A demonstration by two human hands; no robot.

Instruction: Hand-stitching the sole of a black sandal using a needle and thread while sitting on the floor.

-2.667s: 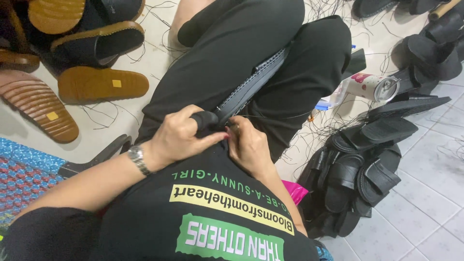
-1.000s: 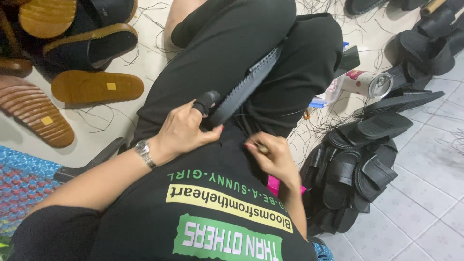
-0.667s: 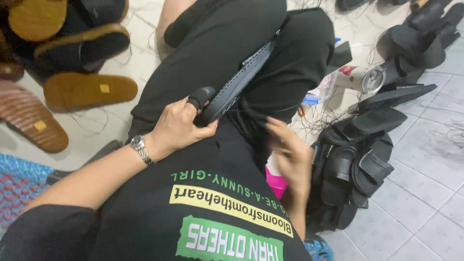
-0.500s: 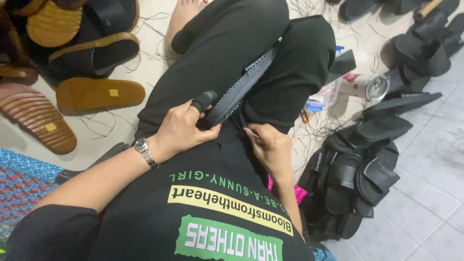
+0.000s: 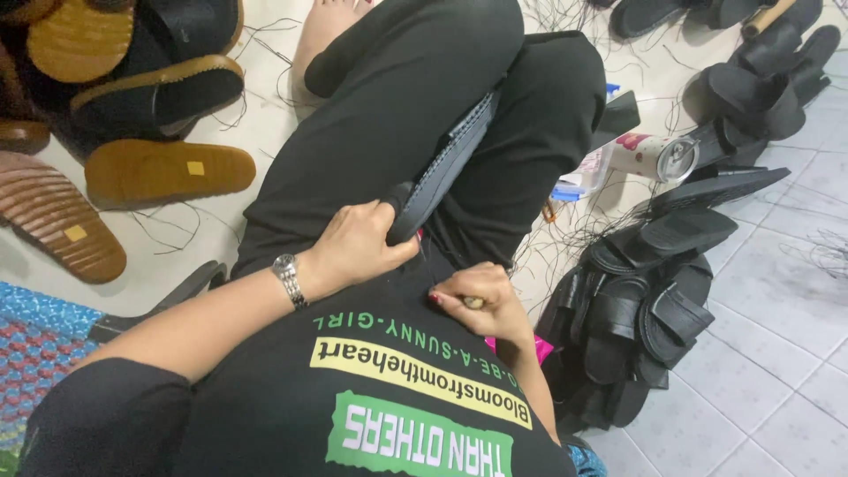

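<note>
I sit cross-legged on the floor in black trousers. A black sandal sole with stitched edges lies along my lap between my knees. My left hand, with a silver wristwatch, grips the near end of that sole. My right hand is pinched shut on a small thin tool, probably a needle, held close to my shirt just right of the sole's end. Any thread on it is too fine to see.
Brown-soled sandals lie at the left, with a ribbed brown sole nearer. A heap of black sandals sits at the right beside a drink can. Loose black threads litter the tiles. A blue patterned mat shows at lower left.
My right hand left the sole, swung out to the right and down, then came back in beside the sole's near end. The left hand kept its grip throughout.
</note>
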